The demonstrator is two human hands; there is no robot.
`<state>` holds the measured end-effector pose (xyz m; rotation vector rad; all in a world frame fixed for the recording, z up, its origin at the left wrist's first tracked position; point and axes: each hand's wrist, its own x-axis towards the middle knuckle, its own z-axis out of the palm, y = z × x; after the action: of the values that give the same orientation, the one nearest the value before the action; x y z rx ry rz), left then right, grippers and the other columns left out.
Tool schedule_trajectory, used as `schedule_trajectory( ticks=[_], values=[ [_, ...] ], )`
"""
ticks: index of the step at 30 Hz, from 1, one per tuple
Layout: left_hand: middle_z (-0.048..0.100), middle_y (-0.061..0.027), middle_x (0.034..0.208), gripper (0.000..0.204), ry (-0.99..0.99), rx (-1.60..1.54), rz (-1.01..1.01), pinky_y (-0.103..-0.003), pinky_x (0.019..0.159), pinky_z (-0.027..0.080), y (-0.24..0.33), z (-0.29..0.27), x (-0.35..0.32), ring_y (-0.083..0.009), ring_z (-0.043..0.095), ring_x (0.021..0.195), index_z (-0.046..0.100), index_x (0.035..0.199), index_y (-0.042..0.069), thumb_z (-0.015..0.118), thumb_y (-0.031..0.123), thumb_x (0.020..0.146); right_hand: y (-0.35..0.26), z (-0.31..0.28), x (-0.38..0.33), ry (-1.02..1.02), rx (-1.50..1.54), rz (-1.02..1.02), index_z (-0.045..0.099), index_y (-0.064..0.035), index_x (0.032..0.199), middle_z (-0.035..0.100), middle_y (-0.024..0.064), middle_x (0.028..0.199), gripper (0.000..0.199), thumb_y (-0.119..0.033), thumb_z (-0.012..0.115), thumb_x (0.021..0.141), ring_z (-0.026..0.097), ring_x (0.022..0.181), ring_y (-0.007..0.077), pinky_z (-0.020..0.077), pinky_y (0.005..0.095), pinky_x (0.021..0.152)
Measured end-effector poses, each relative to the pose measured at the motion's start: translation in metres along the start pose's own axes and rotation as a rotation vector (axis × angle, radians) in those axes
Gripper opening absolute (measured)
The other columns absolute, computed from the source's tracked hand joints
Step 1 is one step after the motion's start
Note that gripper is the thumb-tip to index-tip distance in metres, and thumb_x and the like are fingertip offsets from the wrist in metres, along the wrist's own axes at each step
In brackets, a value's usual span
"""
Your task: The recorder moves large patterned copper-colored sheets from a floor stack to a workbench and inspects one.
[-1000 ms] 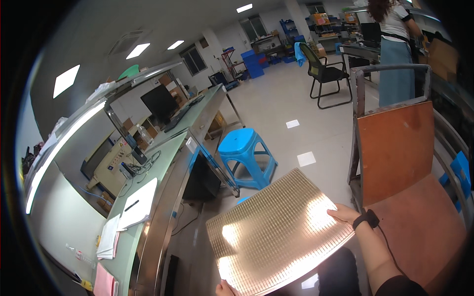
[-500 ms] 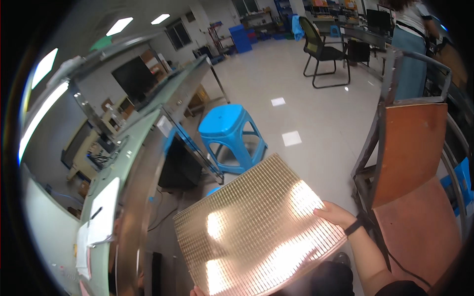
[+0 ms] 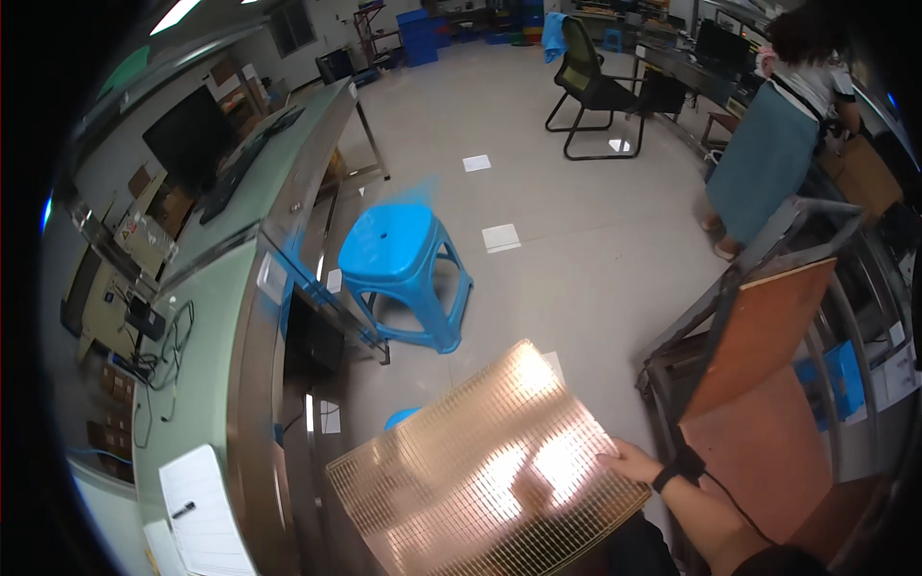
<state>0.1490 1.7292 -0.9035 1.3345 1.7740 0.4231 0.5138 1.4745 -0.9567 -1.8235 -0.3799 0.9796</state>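
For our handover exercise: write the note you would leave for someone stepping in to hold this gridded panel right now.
Right hand: flat on the right edge of the shiny gridded panel, wrist strap on, steadying it.
Left hand: out of view; it cannot be told whether it has a grip on the panel's lower edge.
Panel: held tilted in front of the body, above the floor, between the long workbench on the left and the metal rack with brown boards on the right. Blue stool stands ahead.
Done: panel is lifted and carried.
Left: it is not yet set down anywhere.
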Motion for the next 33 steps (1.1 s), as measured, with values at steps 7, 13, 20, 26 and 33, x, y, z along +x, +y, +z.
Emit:
schedule_trajectory(
  ticks=[7,13,20,26,33],
  values=[
    [0.049,-0.0255,0.1,0.05,-0.127,0.484,0.078,-0.036,0.08,0.037,-0.048,-0.007,0.046,-0.0369,0.046,0.092,0.043,0.106,-0.007,0.043,0.036,0.079,-0.015,-0.008,0.008,0.078,-0.193,0.102,0.031,0.0031,0.117,0.047,0.0213,0.106,0.059,-0.031,0.054,0.075,0.05,0.085,0.0254,0.0387,0.0309,0.075],
    [0.056,-0.0159,0.09,0.04,0.016,0.713,0.468,-0.038,0.062,0.045,0.017,0.034,-0.036,-0.0316,0.053,0.075,0.048,0.102,0.002,0.043,0.034,0.078,-0.031,-0.054,-0.069,0.441,-0.096,0.04,0.037,0.0009,0.112,0.05,0.0171,0.101,0.044,-0.018,0.052,0.075,0.05,0.094,0.0249,0.0404,0.0294,0.077],
    [0.054,-0.0088,0.085,0.035,-0.94,0.405,0.153,-0.032,0.056,0.04,0.127,0.14,-0.174,-0.0221,0.049,0.069,0.05,0.096,0.008,0.045,0.036,0.076,0.001,-0.187,-0.235,0.395,0.405,0.534,0.039,0.0001,0.108,0.053,0.0103,0.08,0.035,-0.013,0.047,0.076,0.057,0.061,0.0179,0.0464,0.0294,0.051],
    [0.052,-0.0027,0.081,0.031,-1.446,0.279,-0.143,-0.027,0.05,0.035,0.177,0.187,-0.246,-0.014,0.046,0.063,0.051,0.092,0.012,0.047,0.037,0.074,-0.01,-0.337,-0.323,0.865,0.651,0.436,0.044,-0.0073,0.095,0.053,0.0074,0.072,0.014,-0.013,0.038,0.083,0.055,0.054,0.0147,0.0458,0.0264,0.046],
    [0.057,-0.0074,0.085,0.032,-1.13,0.399,0.049,-0.03,0.055,0.044,0.256,0.24,-0.237,-0.0161,0.054,0.07,0.051,0.099,0.008,0.039,0.032,0.081,0.026,-0.353,-0.381,1.092,0.844,0.321,0.044,-0.0067,0.095,0.051,0.0054,0.072,0.014,-0.013,0.038,0.083,0.05,0.053,0.014,0.0417,0.0236,0.045]
  ],
)
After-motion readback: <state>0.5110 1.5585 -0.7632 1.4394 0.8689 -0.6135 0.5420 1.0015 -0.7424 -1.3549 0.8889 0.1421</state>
